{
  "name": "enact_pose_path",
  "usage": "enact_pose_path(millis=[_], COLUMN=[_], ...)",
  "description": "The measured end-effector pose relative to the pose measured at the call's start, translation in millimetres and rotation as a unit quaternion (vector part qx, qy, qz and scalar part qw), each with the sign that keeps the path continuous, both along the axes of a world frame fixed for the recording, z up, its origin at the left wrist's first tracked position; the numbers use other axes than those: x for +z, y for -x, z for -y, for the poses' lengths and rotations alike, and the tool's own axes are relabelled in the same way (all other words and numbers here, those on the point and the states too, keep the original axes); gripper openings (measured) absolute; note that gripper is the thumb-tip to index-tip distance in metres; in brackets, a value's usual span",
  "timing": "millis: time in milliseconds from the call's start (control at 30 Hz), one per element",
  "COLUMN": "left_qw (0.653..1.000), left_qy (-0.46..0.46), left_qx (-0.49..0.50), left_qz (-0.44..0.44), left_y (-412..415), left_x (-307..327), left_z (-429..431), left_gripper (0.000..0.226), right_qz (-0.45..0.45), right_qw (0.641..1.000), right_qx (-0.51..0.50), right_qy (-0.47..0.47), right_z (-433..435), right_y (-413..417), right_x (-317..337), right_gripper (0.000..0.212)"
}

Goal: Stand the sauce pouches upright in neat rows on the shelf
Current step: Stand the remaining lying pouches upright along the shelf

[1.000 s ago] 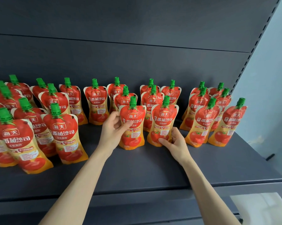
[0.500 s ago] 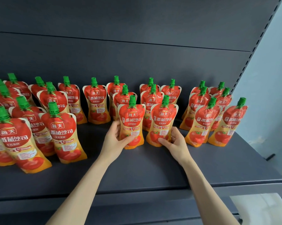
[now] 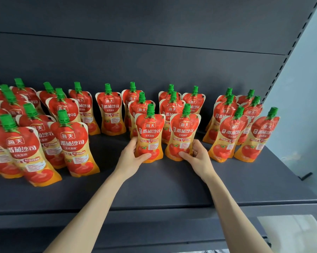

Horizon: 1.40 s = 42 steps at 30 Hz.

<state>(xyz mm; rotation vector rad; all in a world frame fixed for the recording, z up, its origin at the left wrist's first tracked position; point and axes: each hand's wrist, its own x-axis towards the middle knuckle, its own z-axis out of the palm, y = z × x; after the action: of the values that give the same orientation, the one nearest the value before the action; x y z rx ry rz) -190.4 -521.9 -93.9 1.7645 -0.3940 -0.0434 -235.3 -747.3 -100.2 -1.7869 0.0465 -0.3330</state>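
Note:
Many red and orange tomato sauce pouches with green caps stand upright on a dark grey shelf (image 3: 154, 190). My left hand (image 3: 134, 157) grips the lower part of one front pouch (image 3: 150, 132), thumb across its front. My right hand (image 3: 196, 157) holds the base of the neighbouring front pouch (image 3: 185, 130). Both pouches stand upright side by side, a small gap between them, in front of two short rows. A lone pouch (image 3: 111, 112) stands at the back, left of them.
A crowded group of pouches (image 3: 44, 136) fills the shelf's left side. Another group (image 3: 241, 128) stands at the right, near the perforated upright (image 3: 289, 52). The shelf's front edge (image 3: 172, 212) runs below my forearms. A white object (image 3: 291, 234) lies at the bottom right.
My left hand has slid down from the pouch's side to grip its lower part. Both front pouches now stand straighter. The right hand stays on its pouch's base.

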Motion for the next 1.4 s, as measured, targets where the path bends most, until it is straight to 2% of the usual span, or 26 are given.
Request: enact_pose_path(millis=[333, 500, 633, 733, 833, 967, 1167, 1400], left_qw=[0.998, 0.993, 0.977, 0.962, 0.96, 0.954, 0.944, 0.95], left_qy=[-0.056, -0.093, -0.145, -0.176, -0.175, -0.166, -0.146, -0.147], left_qx=[0.016, 0.072, 0.147, 0.173, 0.168, 0.176, 0.202, 0.211], left_qz=[-0.024, -0.027, 0.054, 0.121, 0.143, 0.178, 0.215, 0.176], left_y=[3, 15, 44, 72, 94, 117, 149, 180], left_x=[8, 9, 4, 7, 24, 56, 91, 80], left_z=[0, 3, -4, -14, -29, -62, -147, -287], left_gripper=[0.064, 0.067, 0.058, 0.04, 0.028, 0.02, 0.011, 0.01], right_qz=[-0.032, -0.033, -0.009, 0.022, 0.042, 0.084, 0.129, 0.14], right_qw=[0.999, 0.996, 0.992, 0.986, 0.982, 0.978, 0.971, 0.973], right_qx=[0.031, -0.01, -0.07, -0.093, -0.075, -0.044, 0.003, 0.053], right_qy=[0.013, 0.08, 0.105, 0.139, 0.165, 0.183, 0.2, 0.173], right_z=[4, 3, -4, -11, -29, -66, -157, -303], right_y=[2, 11, 36, 57, 73, 85, 99, 116], right_x=[14, 13, 15, 18, 31, 59, 88, 82], right_gripper=[0.035, 0.047, 0.047, 0.032, 0.019, 0.01, 0.014, 0.013])
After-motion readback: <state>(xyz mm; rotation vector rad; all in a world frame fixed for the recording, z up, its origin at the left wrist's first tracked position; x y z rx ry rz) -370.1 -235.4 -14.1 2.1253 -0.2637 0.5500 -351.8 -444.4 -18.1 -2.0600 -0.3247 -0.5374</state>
